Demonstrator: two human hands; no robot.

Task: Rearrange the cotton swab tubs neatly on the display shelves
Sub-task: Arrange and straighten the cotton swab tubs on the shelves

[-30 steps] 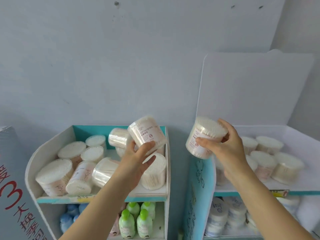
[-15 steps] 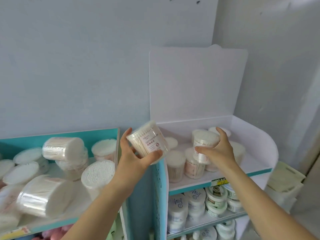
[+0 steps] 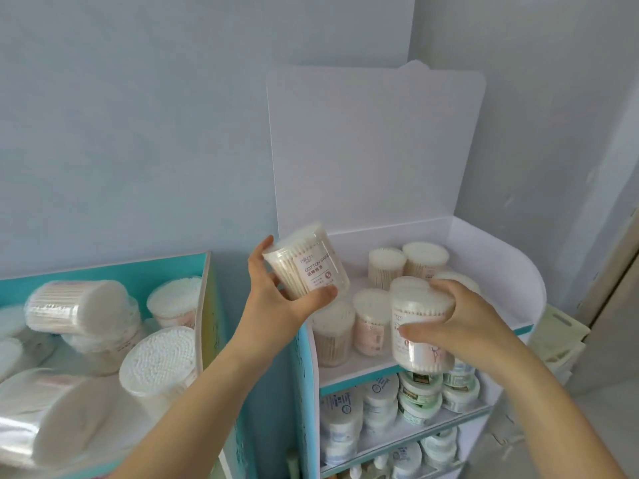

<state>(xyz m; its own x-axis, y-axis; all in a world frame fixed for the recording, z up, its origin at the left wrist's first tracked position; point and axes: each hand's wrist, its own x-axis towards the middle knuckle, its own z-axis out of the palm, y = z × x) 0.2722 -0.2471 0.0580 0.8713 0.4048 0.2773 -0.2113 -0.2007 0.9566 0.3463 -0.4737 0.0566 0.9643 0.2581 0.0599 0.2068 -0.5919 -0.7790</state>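
Note:
My left hand (image 3: 276, 302) grips a clear cotton swab tub (image 3: 306, 261), tilted, in the air above the left front corner of the white display shelf (image 3: 498, 267). My right hand (image 3: 456, 319) holds a second tub (image 3: 420, 323) upright at the front of that shelf's top level. Several tubs (image 3: 387, 262) stand upright behind and beside it. On the teal shelf (image 3: 103, 267) at left, several tubs (image 3: 76, 305) lie on their sides or stand in disorder.
Lower levels of the white shelf hold round white and green jars (image 3: 420, 392). A tall white backboard (image 3: 373, 146) rises behind the top level. A beige crate (image 3: 556, 337) sits at the right by the wall.
The view has swung right toward the white shelf. My right hand lowered its tub to the front of the top level. My left hand carried its tub rightward over the shelf's corner.

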